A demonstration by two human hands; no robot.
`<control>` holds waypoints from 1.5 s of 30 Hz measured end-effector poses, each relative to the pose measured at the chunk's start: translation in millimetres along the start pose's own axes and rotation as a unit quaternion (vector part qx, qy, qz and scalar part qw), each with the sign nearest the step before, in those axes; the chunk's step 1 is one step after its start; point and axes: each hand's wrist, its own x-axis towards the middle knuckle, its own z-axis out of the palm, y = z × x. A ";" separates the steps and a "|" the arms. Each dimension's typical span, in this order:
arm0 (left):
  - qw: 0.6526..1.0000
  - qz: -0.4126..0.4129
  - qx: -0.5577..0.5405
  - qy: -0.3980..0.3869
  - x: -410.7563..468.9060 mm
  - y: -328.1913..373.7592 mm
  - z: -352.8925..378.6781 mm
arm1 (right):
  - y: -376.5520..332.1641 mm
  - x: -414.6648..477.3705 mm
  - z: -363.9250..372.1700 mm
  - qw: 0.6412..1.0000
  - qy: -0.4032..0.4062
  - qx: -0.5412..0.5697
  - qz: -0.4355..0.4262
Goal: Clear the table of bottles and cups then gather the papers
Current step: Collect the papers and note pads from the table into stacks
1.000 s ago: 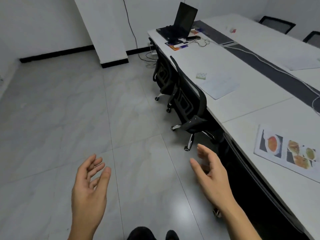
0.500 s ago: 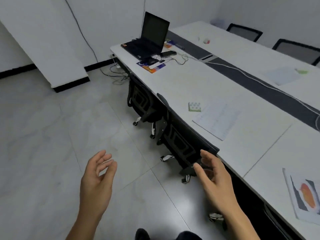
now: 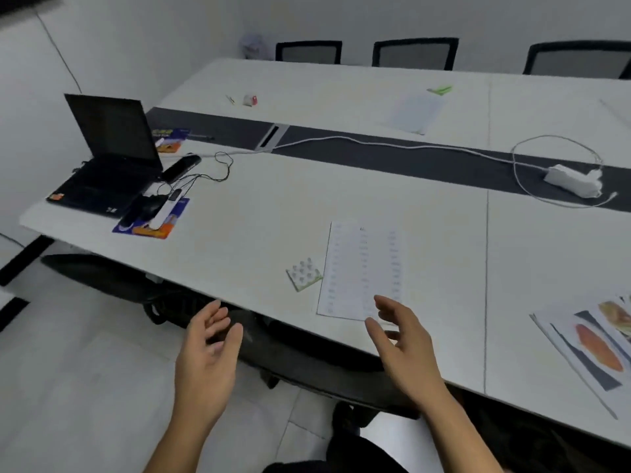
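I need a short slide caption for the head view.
Open left hand and right hand near a printed sheet on the white table; laptop at its end.

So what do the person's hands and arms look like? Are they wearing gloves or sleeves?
No gloves and no sleeves. The left hand and right hand are bare, with no rings that I can see. The left forearm and right forearm are bare too, right down to the picture's bottom edge, with no watch or bracelet on either wrist.
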 end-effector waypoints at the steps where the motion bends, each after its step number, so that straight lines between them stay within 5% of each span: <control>1: 1.000 0.003 0.005 -0.020 21.3 0.4 5.4 | 0.9 17.4 5.1 1.000 0.001 -0.008 0.012; 9: 0.974 -0.002 0.138 -0.179 154.9 -55.8 77.5 | 54.0 110.5 58.1 0.972 0.056 -0.089 0.212; 14: 0.907 0.053 0.289 -0.301 212.8 -110.2 137.1 | 83.8 123.8 83.4 0.912 0.153 -0.140 0.354; 20: 0.829 0.110 0.420 -0.353 241.3 -145.6 172.5 | 108.5 137.8 96.2 0.873 0.150 -0.256 0.387; 23: 0.834 0.125 0.419 -0.336 243.0 -148.7 175.6 | 106.0 140.0 104.2 0.863 0.182 -0.244 0.403; 28: 0.834 0.133 0.422 -0.329 246.1 -148.9 175.0 | 106.2 139.4 116.9 0.852 0.219 -0.059 0.471; 34: 0.848 0.131 0.401 -0.320 250.0 -152.9 178.0 | 104.9 138.4 121.2 0.847 0.210 -0.022 0.488; 40: 0.903 -0.024 0.331 -0.272 255.0 -144.5 173.9 | 91.0 131.2 119.8 0.877 0.202 0.066 0.432; 45: 0.949 -0.103 0.166 -0.249 253.6 -134.5 157.2 | 74.0 126.1 126.8 0.887 0.211 0.106 0.397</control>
